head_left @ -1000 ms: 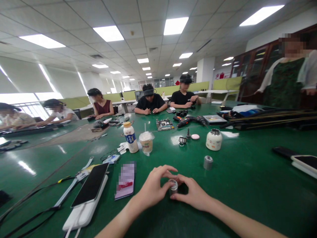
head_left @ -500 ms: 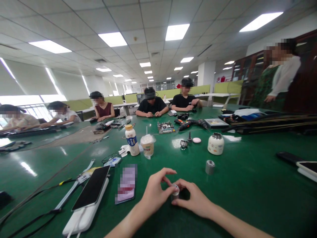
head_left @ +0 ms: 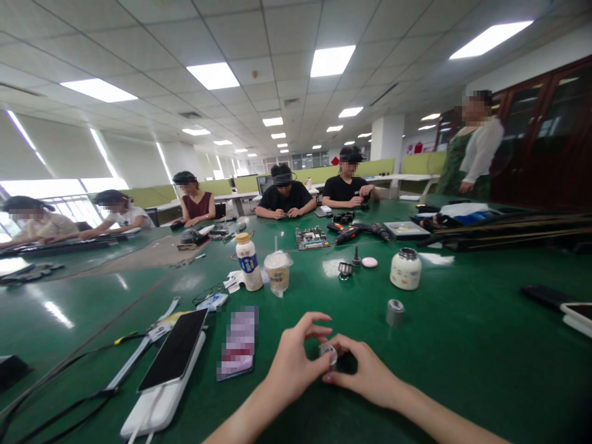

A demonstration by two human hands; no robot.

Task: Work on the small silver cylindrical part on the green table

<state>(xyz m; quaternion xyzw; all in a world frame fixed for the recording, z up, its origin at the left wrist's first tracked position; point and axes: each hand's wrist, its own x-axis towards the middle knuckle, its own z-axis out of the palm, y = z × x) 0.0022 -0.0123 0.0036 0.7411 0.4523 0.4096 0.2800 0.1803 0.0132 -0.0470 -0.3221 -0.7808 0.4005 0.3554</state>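
In the head view, a small silvery, clear-looking cylinder point(head_left: 328, 355) is held just above the near part of the green table. My right hand point(head_left: 370, 373) pinches it from the right between thumb and fingers. From the left, my left hand point(head_left: 296, 353) has its thumb against the round end, and its other fingers curve over behind. Part of the cylinder is hidden by the fingers, and its exact kind is too small to tell. Beyond my right hand stands a grey metal cylinder point(head_left: 394, 314). A cream, wide-bodied bottle without a lid point(head_left: 406, 271) is farther back.
Left of my hands lie a phone point(head_left: 238, 339) and a dark-screened phone on a white power bank point(head_left: 173, 351) with cables. A milk bottle point(head_left: 250, 265), a drink cup point(head_left: 278, 274), a circuit board point(head_left: 312, 237) and power drills point(head_left: 349, 234) sit farther off. Several people surround the table.
The small cylinder has tilted, so its round end faces me more. The fingers of my left hand have shifted slightly around it. The standing person at the right has moved leftward.
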